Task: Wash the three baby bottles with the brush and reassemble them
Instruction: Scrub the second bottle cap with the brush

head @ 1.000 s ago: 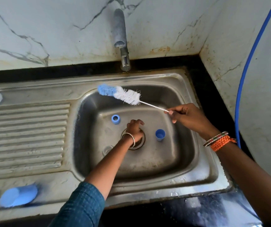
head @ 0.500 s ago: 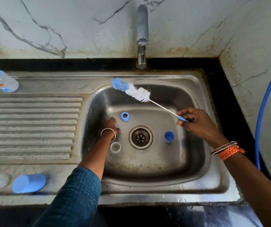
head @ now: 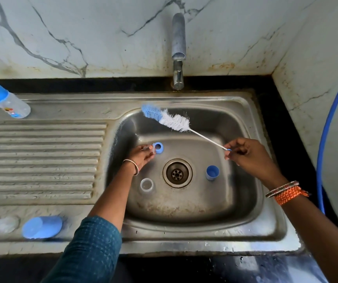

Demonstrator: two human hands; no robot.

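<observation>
Landmark: the drain (head: 177, 173). Far left of it, on the draining board (head: 41, 156), one capped bottle (head: 5, 100) and a blue cap (head: 41, 227) lie parked clear of the basin. Up-left of the drain, the left hand (head: 142, 157) reaches a blue ring (head: 158, 148); whether it is gripped cannot be told. A clear piece (head: 146, 184) and blue cup (head: 212, 172) flank the drain. The right hand (head: 247, 155) pinches the brush (head: 172, 120) handle, bristles raised, probably to leave working room.

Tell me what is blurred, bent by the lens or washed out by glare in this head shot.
Head view: wide-angle bowing curves the sink rim and the blue hose; the blue cap and the bottle at the left edge are soft; the left hand is slightly smeared; the brush is sharp; light is diffuse, with only dull sheen on the steel.
</observation>
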